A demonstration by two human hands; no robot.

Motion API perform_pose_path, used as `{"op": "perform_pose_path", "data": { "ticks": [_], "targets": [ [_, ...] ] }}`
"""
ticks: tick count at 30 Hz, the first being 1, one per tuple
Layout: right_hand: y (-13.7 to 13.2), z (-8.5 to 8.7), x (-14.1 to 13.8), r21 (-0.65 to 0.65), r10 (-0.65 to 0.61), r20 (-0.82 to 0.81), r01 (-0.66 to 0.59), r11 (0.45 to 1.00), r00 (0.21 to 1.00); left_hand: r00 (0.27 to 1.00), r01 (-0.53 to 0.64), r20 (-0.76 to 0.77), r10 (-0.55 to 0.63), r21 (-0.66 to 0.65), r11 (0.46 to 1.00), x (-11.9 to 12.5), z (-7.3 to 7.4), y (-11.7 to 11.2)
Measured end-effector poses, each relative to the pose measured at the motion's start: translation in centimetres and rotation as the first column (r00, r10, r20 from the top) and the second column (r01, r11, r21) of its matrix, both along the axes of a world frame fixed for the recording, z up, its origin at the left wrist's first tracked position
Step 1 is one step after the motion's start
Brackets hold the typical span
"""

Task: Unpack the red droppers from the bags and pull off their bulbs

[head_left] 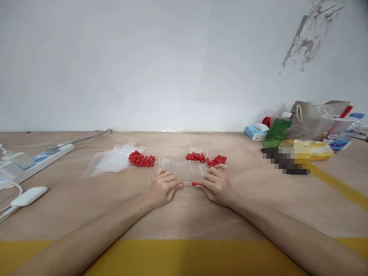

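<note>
Between my hands a thin clear tube (186, 183) lies level, with a red cap (194, 184) at its right end. My left hand (164, 187) is closed in a pinch on the tube's left end. The fingertips of my right hand (219, 186) pinch the red cap; whether it is pushed on fully I cannot tell. Just behind the hands lies a row of clear tubes (179, 168), side by side. A pile of red caps (140, 159) sits at the row's left. At its back right are red-capped sticks (196, 156) and another red cluster (219, 159), partly behind my right hand.
Clear plastic bags (113, 161) lie left of the caps. A power strip (43, 161) with plugs and a white cable device (30, 196) are far left. At right stand a green bottle (277, 130), a tissue pack (255, 131) and a yellow packet (313, 150). Yellow tape (172, 257) crosses the front.
</note>
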State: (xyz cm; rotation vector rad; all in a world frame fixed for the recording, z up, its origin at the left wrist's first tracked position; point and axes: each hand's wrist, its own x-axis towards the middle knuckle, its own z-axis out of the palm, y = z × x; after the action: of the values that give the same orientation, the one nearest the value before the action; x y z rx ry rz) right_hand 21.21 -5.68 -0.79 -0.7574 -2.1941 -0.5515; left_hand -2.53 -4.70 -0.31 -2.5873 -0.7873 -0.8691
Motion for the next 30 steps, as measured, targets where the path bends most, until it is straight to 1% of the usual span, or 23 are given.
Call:
{"op": "perform_pose_path", "data": {
  "ticks": [2,4,5,6,7,9,10,12,15,17,19,21,23,25,27,30],
  "targets": [
    [0.5,0.0,1.2,-0.025,-0.048,-0.058,0.047,0.999,0.997,0.997,-0.042,0.060,0.044,-0.032,0.999,-1.0,0.0,0.4],
    [1.4,0.1,2.8,-0.092,-0.148,-0.203,0.132,0.987,0.968,0.974,-0.132,0.176,0.144,-0.078,0.988,-2.0,0.2,1.1],
    [1.9,0.2,3.6,-0.146,-0.205,-0.307,0.167,0.975,0.929,0.952,-0.180,0.232,0.199,-0.102,0.978,-2.4,0.4,1.6],
    [2.6,0.4,4.3,-0.203,-0.245,-0.412,0.174,0.964,0.878,0.933,-0.215,0.268,0.241,-0.123,0.969,-2.6,0.5,2.0],
    [3.2,0.6,5.0,-0.264,-0.277,-0.483,0.164,0.951,0.830,0.920,-0.238,0.286,0.268,-0.135,0.962,-2.6,0.6,2.5],
    [4.6,0.8,5.8,-0.331,-0.317,-0.558,0.145,0.932,0.766,0.915,-0.256,0.282,0.287,-0.142,0.956,-2.3,0.7,3.3],
    [5.2,0.8,6.1,-0.357,-0.336,-0.569,0.143,0.923,0.750,0.919,-0.257,0.271,0.287,-0.142,0.956,-2.0,0.6,3.6],
    [6.4,0.6,6.7,-0.423,-0.380,-0.569,0.137,0.896,0.729,0.925,-0.248,0.260,0.278,-0.142,0.958,-1.6,0.3,4.2],
    [7.7,0.2,7.5,-0.544,-0.464,-0.551,0.124,0.830,0.693,0.932,-0.219,0.265,0.249,-0.138,0.966,-1.5,-0.3,4.7],
    [7.9,0.1,7.7,-0.569,-0.505,-0.520,0.162,0.806,0.689,0.940,-0.189,0.261,0.219,-0.134,0.973,-1.6,-0.6,4.7],
    [7.5,0.3,7.6,-0.555,-0.517,-0.478,0.212,0.804,0.710,0.952,-0.159,0.240,0.190,-0.144,0.977,-1.6,-0.6,4.5],
    [6.7,0.6,7.0,-0.528,-0.496,-0.410,0.244,0.814,0.765,0.963,-0.133,0.211,0.167,-0.166,0.977,-1.5,-0.5,4.1],
    [5.8,0.8,6.2,-0.480,-0.466,-0.305,0.288,0.828,0.831,0.974,-0.111,0.174,0.143,-0.186,0.976,-1.4,-0.2,3.6],
    [5.2,0.9,5.5,-0.412,-0.446,-0.191,0.341,0.845,0.874,0.985,-0.101,0.118,0.124,-0.187,0.977,-1.4,0.1,3.1],
    [4.9,0.9,5.1,-0.348,-0.441,-0.120,0.378,0.858,0.890,0.992,-0.106,0.047,0.116,-0.180,0.978,-1.5,0.4,2.7],
    [4.8,0.9,5.1,-0.302,-0.450,-0.101,0.404,0.864,0.887,0.992,-0.122,-0.031,0.118,-0.174,0.977,-1.9,0.8,2.5]
  ]
}}
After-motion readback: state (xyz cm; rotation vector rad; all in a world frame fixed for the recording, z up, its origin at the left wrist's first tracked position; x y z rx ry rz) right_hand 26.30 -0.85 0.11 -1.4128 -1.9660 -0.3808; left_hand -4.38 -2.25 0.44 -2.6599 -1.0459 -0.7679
